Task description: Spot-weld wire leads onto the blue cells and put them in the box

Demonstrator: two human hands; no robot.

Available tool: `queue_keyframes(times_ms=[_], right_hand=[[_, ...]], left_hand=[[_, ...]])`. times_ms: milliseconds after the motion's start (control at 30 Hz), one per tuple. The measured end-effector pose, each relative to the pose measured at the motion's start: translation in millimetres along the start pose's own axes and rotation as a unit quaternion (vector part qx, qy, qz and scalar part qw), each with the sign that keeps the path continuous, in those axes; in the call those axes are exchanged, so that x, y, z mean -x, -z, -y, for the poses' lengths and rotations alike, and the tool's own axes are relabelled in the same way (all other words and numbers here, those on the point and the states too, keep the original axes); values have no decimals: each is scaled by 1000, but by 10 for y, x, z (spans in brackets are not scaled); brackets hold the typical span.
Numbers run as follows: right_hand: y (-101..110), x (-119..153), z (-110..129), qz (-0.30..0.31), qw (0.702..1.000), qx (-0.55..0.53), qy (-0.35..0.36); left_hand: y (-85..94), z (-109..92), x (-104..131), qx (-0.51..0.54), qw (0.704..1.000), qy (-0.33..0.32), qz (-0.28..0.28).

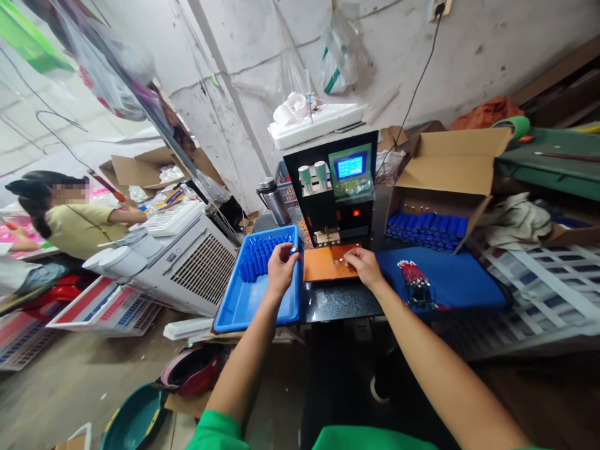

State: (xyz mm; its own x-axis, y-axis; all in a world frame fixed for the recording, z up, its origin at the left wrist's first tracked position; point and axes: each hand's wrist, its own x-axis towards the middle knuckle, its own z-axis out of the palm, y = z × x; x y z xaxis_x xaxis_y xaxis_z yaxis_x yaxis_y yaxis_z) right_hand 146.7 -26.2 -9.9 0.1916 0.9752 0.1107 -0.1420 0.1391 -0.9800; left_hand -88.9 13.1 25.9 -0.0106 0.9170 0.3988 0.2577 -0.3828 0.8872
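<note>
My left hand [282,270] is closed around a blue cylindrical battery cell, whose pale end [294,250] shows at the fingertips. It is over the right edge of a blue plastic tray [253,312] in which several blue battery cells [262,255] stand in rows. My right hand [364,265] pinches a thin wire lead above the orange plate [321,265]; its fingers hide part of the lead. Just behind the plate stands a black spot-welding machine [309,219] with a lit blue display [350,165]. Its small electrodes [327,237] are over the plate's back edge.
Red and black wires [415,281] lie bundled on a blue mat [459,281] at the right. Behind them, an open cardboard box [450,169] holds blue cells. A steel flask [274,201] stands behind the tray. At far left, a person in yellow [84,228] sits beyond a grey air cooler [197,265].
</note>
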Motion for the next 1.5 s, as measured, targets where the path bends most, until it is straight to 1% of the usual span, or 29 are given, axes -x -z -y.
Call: queue_keyframes(times_ms=[67,133,200,267,400,500,633,733,967,1067,1200,1300,1400,1500], right_hand=[[1,-12,-1,0,1000,-10,-1],[4,-24,3,-1,1000,-15,-6],[7,-36,14,-5,1000,-18,-12],[7,-47,28,-8,1000,-20,-15],[-2,-73,27,-12,1000,-13,-9],[-9,-92,2,-16,1000,-5,3],[-11,-102,-18,-16,1000,-9,9],[-10,-103,-14,-20,1000,-6,6],[-30,-129,1,-37,998,-38,-22],[-65,-175,16,-49,998,-27,-12],[-147,-267,13,-56,998,15,12],[-209,-321,-22,-52,998,23,16],[-242,-340,-57,-52,998,25,18],[-244,-327,-52,-55,997,50,23]], left_hand=[[-247,-50,108,17,999,12,26],[-472,-44,184,19,999,20,31],[-625,-8,218,7,999,26,30],[-694,25,220,-17,998,32,45],[-732,12,196,-56,994,40,90],[-821,-39,197,-26,994,47,98],[-975,-71,214,35,994,53,91],[-1014,-51,226,43,994,50,91],[-975,97,243,-8,995,27,98],[-971,147,245,-19,995,26,97],[-971,157,247,-40,995,16,90],[-976,149,246,-36,995,6,88],[-985,143,246,-26,996,2,90],[-989,135,253,-35,996,-2,84]])
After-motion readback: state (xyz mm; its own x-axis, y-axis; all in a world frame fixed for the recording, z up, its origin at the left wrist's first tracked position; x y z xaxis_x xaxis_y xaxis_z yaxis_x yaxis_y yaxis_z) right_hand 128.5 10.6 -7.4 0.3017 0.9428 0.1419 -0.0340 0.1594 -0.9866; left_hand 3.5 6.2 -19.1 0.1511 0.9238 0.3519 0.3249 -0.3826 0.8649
